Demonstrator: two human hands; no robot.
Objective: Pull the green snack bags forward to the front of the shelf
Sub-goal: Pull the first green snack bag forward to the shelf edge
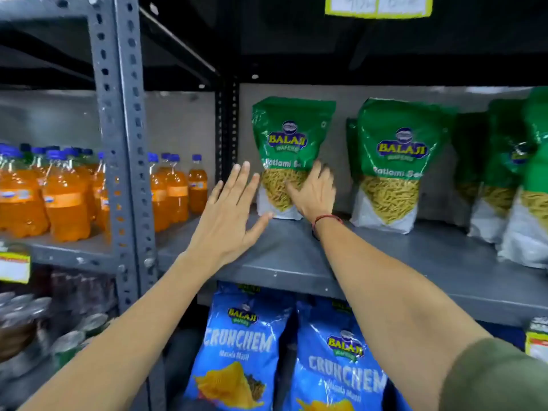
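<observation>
Green Balaji snack bags stand upright on a grey metal shelf (pixel 296 256). The leftmost green bag (pixel 292 134) stands far back near the rear wall. My right hand (pixel 314 194) lies flat with spread fingers against the lower right front of that bag. My left hand (pixel 229 209) is open with fingers apart just left of the bag, its thumb tip close to the bag's bottom corner. A second green bag (pixel 394 161) stands to the right, also far back. More green bags (pixel 522 179) at the right edge stand closer to the front.
A perforated grey upright post (pixel 124 143) divides the shelving. Orange drink bottles (pixel 65 197) fill the left bay. Blue Crunchem bags (pixel 243 348) hang on the level below. A yellow price tag (pixel 378 5) hangs above, and jars (pixel 35 321) sit at lower left.
</observation>
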